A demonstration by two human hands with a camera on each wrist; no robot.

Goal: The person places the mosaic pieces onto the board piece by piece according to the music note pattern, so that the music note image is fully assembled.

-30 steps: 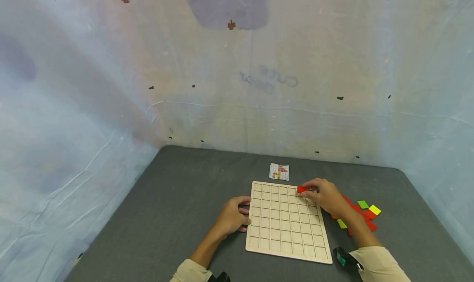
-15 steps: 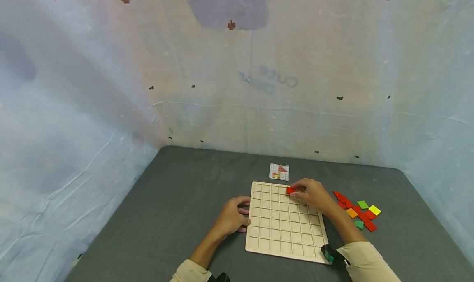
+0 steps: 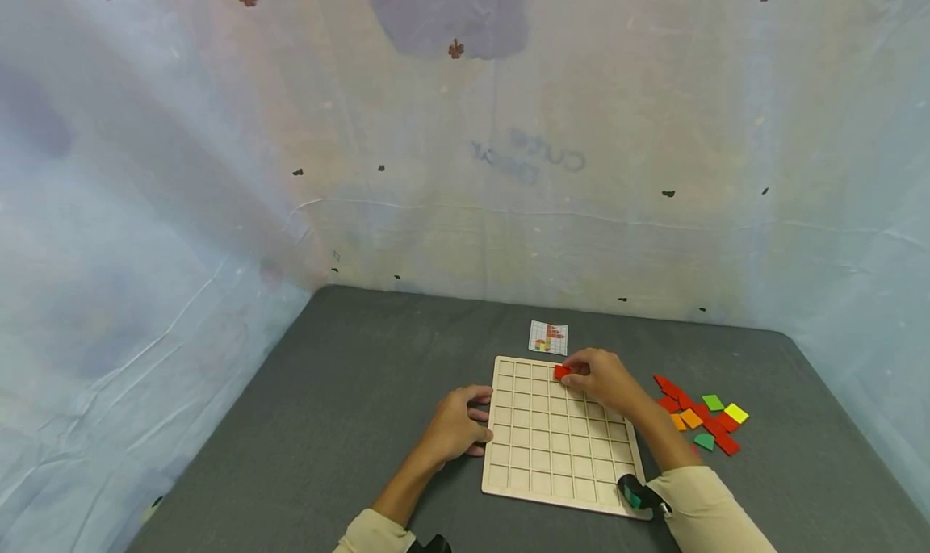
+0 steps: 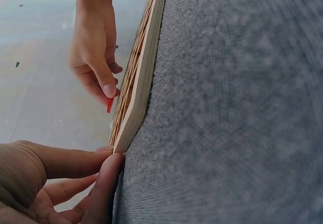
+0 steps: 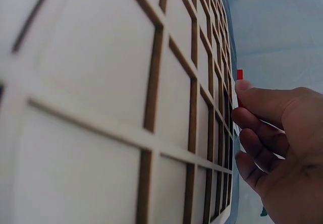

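A pale wooden grid board with square recesses lies flat on the grey table. At its left edge my left hand holds it; the left wrist view shows thumb and finger pinching the rim. Between the thumb and fingers of my right hand is a small red tile. This hand is over the far row of the board, near the middle of that edge. From the side, in the left wrist view, the red tile appears tilted and just off the board. The fingers partly hide the tile.
Behind the board lies a small printed pattern card. To the right is a loose group of red tiles, with orange tiles, a yellow tile and green tiles. A pale printed sheet stands behind the table.
My right hand has carried the red tile leftward along the board's far row, slowing lately. More of the loose tiles on the right show now. The left hand has stayed put.
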